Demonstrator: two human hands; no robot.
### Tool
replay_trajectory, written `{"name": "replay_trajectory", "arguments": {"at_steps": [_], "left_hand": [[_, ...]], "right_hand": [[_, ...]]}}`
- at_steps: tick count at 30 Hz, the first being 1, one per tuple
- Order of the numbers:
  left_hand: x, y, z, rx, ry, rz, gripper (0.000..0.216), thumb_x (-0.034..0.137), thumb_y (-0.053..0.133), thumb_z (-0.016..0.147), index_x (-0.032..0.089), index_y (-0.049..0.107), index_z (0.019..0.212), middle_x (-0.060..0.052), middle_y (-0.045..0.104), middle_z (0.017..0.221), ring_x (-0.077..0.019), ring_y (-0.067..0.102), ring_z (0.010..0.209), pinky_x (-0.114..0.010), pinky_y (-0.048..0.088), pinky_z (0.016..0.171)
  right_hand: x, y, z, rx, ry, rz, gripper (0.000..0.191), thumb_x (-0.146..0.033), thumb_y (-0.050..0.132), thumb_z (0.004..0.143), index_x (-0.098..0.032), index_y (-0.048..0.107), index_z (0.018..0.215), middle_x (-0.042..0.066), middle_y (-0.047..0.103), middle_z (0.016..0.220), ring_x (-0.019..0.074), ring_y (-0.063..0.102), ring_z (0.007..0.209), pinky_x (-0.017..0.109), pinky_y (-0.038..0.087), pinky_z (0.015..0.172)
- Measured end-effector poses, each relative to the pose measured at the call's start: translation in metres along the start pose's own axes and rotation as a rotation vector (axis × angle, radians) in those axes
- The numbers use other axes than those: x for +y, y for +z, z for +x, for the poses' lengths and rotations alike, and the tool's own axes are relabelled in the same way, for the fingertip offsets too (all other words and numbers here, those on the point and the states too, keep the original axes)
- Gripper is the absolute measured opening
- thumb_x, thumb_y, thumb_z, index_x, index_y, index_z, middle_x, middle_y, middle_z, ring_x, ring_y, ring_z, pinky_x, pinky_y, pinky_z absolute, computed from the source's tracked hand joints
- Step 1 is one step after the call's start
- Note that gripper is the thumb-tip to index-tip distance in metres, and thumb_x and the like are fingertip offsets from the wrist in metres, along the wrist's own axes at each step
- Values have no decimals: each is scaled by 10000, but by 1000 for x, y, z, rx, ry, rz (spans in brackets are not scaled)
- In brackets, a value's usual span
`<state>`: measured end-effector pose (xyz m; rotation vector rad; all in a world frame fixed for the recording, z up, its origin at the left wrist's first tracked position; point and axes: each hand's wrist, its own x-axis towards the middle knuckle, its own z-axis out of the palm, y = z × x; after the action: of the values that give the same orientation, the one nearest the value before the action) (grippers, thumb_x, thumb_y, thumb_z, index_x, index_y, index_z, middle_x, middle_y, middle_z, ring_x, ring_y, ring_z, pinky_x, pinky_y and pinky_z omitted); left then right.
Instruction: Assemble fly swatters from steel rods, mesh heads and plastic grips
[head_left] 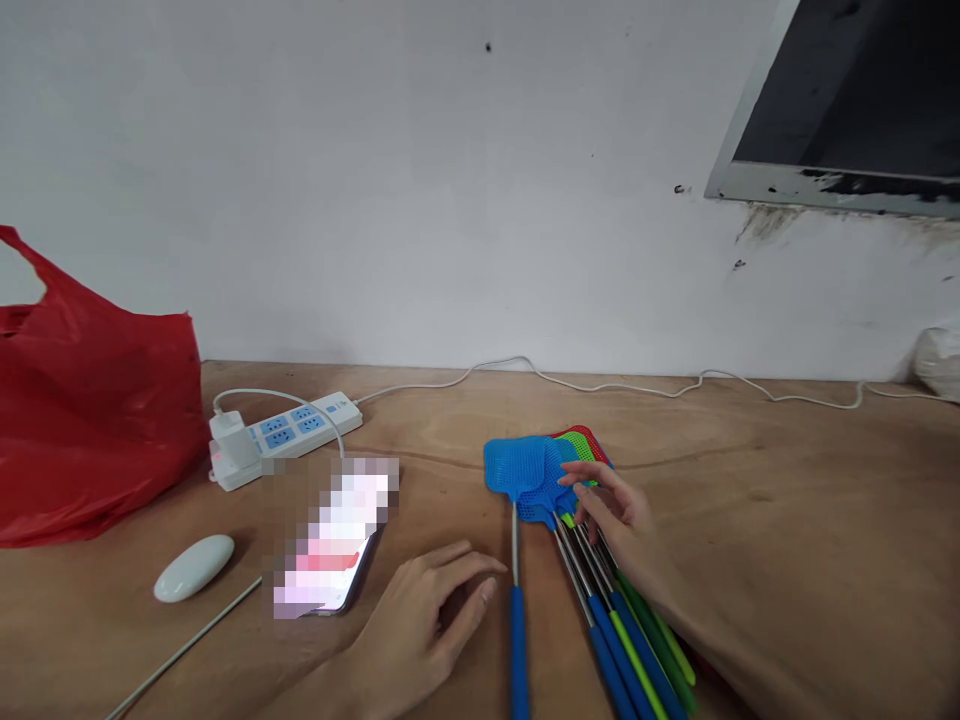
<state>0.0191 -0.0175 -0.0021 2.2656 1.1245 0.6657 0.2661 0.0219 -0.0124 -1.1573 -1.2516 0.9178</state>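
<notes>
1. Far left: one red bag (97, 420), and one white oval thing (194, 568) on the table (787, 560).
2. One power strip (291, 425) with one charger (234, 440) plugged in; one phone (341, 540), screen blurred.
3. Left hand (424, 615): released, fingers loosely curved, thumb apart, nothing seen within. Its fingertips are just beside the lone swatter's shaft; whether they touch, I cannot tell.
4. The lone swatter (518, 630), one, blue, lies between the hands. Its handle is clear of the rest, but its head laps over another blue head. I judge the sorting-out only slight: one set partly apart, the others left bunched.
5. The pile (637, 638) lies right of it, heads overlapping: several blue, one green, one red. At least six handles show; the arm hides the full count.
6. Right hand (619, 515): over the pile's heads, fingers bent and parted, apparently grasping nothing; contact is unclear.
</notes>
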Motion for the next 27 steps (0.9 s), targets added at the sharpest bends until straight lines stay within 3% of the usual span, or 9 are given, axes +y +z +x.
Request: {"name": "replay_trajectory", "arguments": {"at_steps": [2,7,11,15,18,22,27], "left_hand": [[-1,0,-1,12,24,-4,266,309,427,987,240,665,1083,-34,676,897,-207,641,823,-284,442,728],[-5,-1,2,11,-70,13,264,260,422,979,209,654,865,-30,667,834,-191,621,740,-277,416,656],[-6,-2,4,53,-109,31,237,244,436,964,213,639,845,-15,677,825,-185,612,719,-274,392,635],[-7,-1,3,66,-130,62,229,239,442,952,214,630,825,-5,675,797,-180,599,688,-275,371,623],[-7,-1,2,60,-134,73,228,245,439,951,216,627,825,-1,670,781,-177,593,674,-273,363,613],[-7,-2,3,52,-143,81,226,244,440,943,215,617,806,-2,665,773,-177,589,669,-274,364,615],[-7,-2,3,53,-134,76,222,244,443,937,214,618,803,-11,680,795,-189,612,710,-277,379,640]], "right_hand": [[1,0,-1,-6,-39,-75,274,-455,663,846,-217,716,971,47,690,864,149,536,587,253,370,462],[1,2,-6,-91,-251,-388,134,-336,603,905,-227,682,899,7,597,734,153,492,570,288,359,526],[-6,6,-16,-321,-465,-665,105,-283,691,847,-221,655,924,15,599,776,208,555,752,333,407,681],[-12,9,-24,-514,-522,-801,145,-320,730,824,-239,674,931,30,625,895,238,530,866,392,381,798],[-13,9,-23,-532,-507,-840,55,-233,693,832,-227,659,875,22,618,885,225,523,870,374,364,784],[-14,8,-21,-482,-513,-873,129,-86,640,778,-202,608,824,17,614,855,214,522,859,363,352,774],[-9,6,-17,-428,-534,-870,157,-66,607,762,-207,607,830,21,625,863,217,532,849,360,356,766]]}}
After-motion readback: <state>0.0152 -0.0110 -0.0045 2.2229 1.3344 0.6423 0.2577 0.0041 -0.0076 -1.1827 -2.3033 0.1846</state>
